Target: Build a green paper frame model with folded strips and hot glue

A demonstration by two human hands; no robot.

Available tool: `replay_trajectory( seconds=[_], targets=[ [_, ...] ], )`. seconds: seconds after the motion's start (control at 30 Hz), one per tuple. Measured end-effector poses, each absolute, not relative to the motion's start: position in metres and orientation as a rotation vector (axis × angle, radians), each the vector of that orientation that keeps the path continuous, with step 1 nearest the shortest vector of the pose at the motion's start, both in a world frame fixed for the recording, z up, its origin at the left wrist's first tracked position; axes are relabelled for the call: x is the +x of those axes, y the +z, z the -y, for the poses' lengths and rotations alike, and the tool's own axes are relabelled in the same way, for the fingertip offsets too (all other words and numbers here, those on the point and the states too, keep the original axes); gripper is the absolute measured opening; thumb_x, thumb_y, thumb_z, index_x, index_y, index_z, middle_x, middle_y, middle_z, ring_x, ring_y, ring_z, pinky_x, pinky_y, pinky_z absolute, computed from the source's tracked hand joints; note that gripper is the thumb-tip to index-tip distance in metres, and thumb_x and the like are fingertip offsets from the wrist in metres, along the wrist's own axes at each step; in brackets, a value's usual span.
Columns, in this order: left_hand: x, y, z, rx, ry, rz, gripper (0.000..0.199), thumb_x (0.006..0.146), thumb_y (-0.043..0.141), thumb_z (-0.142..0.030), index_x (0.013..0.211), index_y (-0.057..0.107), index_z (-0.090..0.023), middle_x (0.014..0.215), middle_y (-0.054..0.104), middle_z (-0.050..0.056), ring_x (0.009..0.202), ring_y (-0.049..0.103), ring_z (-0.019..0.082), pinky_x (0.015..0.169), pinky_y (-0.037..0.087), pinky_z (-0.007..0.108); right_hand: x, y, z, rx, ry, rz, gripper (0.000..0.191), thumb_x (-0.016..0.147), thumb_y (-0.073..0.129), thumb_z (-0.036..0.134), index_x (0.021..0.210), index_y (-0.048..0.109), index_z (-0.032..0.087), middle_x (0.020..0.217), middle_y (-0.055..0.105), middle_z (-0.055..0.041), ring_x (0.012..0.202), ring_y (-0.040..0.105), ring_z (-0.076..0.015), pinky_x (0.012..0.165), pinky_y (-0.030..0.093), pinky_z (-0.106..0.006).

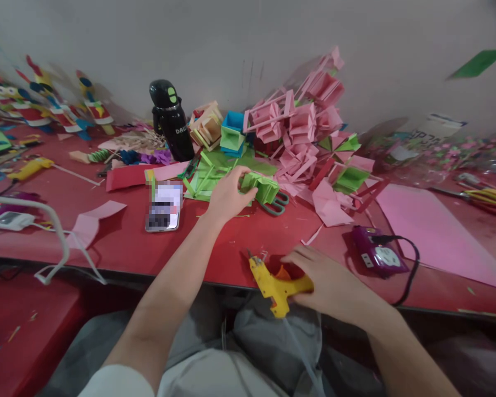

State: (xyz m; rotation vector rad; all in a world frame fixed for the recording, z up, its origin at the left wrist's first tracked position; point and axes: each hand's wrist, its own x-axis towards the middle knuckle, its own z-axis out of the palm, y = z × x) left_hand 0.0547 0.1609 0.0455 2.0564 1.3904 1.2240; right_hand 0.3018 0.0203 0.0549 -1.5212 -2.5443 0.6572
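My left hand (230, 196) reaches over the table with thumb and fingers curled round the near end of a green folded paper piece (265, 188). Loose green paper strips (206, 179) lie beside and behind that hand. Dark-handled scissors (278, 205) show partly from under the green piece. At the table's front edge my right hand (320, 278) is closed round the handle end of a yellow glue gun (273, 284). The gun's nozzle points away to the upper left, and a clear glue stick (300, 347) trails from its back over my lap.
Pink folded paper shapes (303, 124) pile against the wall. A black bottle (173, 124) stands behind a phone (164, 207). At right are a purple power socket (380, 256) with its cable and a pink sheet (438, 237). Another yellow glue gun (31, 168) lies far left.
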Motion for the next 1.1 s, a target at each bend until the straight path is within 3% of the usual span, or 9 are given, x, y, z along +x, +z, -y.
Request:
replay_trajectory(
  seconds=[0.07, 0.17, 0.27, 0.4, 0.53, 0.63, 0.83, 1.0, 1.1],
  targets=[
    [0.055, 0.046, -0.161, 2.055, 1.227, -1.382, 0.036, 0.083, 0.075, -0.022, 0.114, 0.059, -0.024, 0.114, 0.069, 0.006, 0.095, 0.066, 0.021, 0.089, 0.054, 0.039, 0.298, 0.042, -0.012, -1.429, 0.638, 2.513, 0.022, 0.079, 0.08, 0.027, 0.096, 0.068, 0.021, 0.102, 0.071, -0.0096, 0.097, 0.066, -0.0277, 0.087, 0.054, -0.042],
    [0.055, 0.045, -0.162, 2.048, 1.226, -1.389, 0.035, 0.083, 0.075, -0.023, 0.114, 0.059, -0.024, 0.113, 0.069, 0.005, 0.093, 0.066, 0.02, 0.089, 0.054, 0.038, 0.309, 0.033, -0.011, -1.269, 0.673, 2.454, 0.014, 0.084, 0.073, 0.021, 0.096, 0.067, 0.022, 0.101, 0.07, -0.0086, 0.098, 0.065, -0.0257, 0.087, 0.054, -0.04],
    [0.055, 0.046, -0.162, 2.038, 1.223, -1.385, 0.036, 0.082, 0.075, -0.023, 0.115, 0.059, -0.024, 0.112, 0.069, 0.005, 0.093, 0.066, 0.02, 0.089, 0.054, 0.039, 0.327, 0.033, -0.017, -1.248, 0.708, 2.31, 0.017, 0.088, 0.065, 0.02, 0.104, 0.063, 0.023, 0.103, 0.07, -0.009, 0.095, 0.067, -0.0238, 0.084, 0.056, -0.037],
    [0.054, 0.046, -0.161, 2.072, 1.222, -1.345, 0.042, 0.079, 0.079, -0.023, 0.116, 0.059, -0.023, 0.116, 0.069, 0.006, 0.1, 0.066, 0.023, 0.092, 0.053, 0.04, 0.331, 0.042, -0.036, -1.325, 0.684, 1.885, 0.029, 0.085, 0.073, 0.035, 0.106, 0.056, 0.025, 0.083, 0.067, -0.0024, 0.066, 0.062, -0.0179, 0.058, 0.052, -0.029],
    [0.054, 0.045, -0.162, 2.093, 1.191, -1.334, 0.049, 0.077, 0.082, -0.028, 0.121, 0.059, -0.023, 0.122, 0.069, 0.008, 0.104, 0.066, 0.025, 0.095, 0.053, 0.043, 0.313, 0.055, -0.071, -1.317, 0.516, 1.644, 0.037, 0.08, 0.078, 0.045, 0.109, 0.065, 0.025, 0.089, 0.07, -0.0028, 0.073, 0.065, -0.0197, 0.065, 0.055, -0.033],
    [0.055, 0.043, -0.161, 2.087, 1.189, -1.327, 0.058, 0.076, 0.084, -0.029, 0.126, 0.056, -0.024, 0.124, 0.068, 0.009, 0.104, 0.066, 0.025, 0.095, 0.052, 0.044, 0.301, 0.058, -0.098, -1.277, 0.654, 1.655, 0.031, 0.086, 0.071, 0.051, 0.099, 0.069, 0.023, 0.077, 0.066, -0.0017, 0.066, 0.062, -0.0179, 0.062, 0.054, -0.032],
    [0.057, 0.04, -0.159, 2.105, 1.222, -1.268, 0.065, 0.076, 0.084, -0.025, 0.132, 0.051, -0.025, 0.129, 0.067, 0.011, 0.112, 0.065, 0.027, 0.097, 0.052, 0.044, 0.286, 0.057, -0.114, -1.279, 0.902, 1.73, 0.041, 0.088, 0.065, 0.063, 0.087, 0.064, 0.022, 0.064, 0.057, 0.0008, 0.055, 0.054, -0.0146, 0.051, 0.046, -0.029],
    [0.057, 0.041, -0.159, 2.123, 1.246, -1.208, 0.066, 0.077, 0.082, -0.024, 0.134, 0.05, -0.025, 0.132, 0.066, 0.013, 0.117, 0.065, 0.028, 0.1, 0.051, 0.045, 0.277, 0.069, -0.111, -1.234, 0.844, 1.886, 0.038, 0.093, 0.06, 0.059, 0.1, 0.067, 0.022, 0.065, 0.054, 0.002, 0.055, 0.047, -0.0133, 0.052, 0.042, -0.028],
    [0.057, 0.041, -0.159, 2.132, 1.243, -1.206, 0.064, 0.076, 0.081, -0.02, 0.133, 0.051, -0.025, 0.131, 0.066, 0.012, 0.118, 0.064, 0.028, 0.1, 0.051, 0.045, 0.274, 0.078, -0.111, -1.251, 0.744, 1.976, 0.036, 0.094, 0.058, 0.054, 0.105, 0.069, 0.021, 0.07, 0.059, -0.0002, 0.061, 0.052, -0.016, 0.059, 0.047, -0.031]
  ],
)
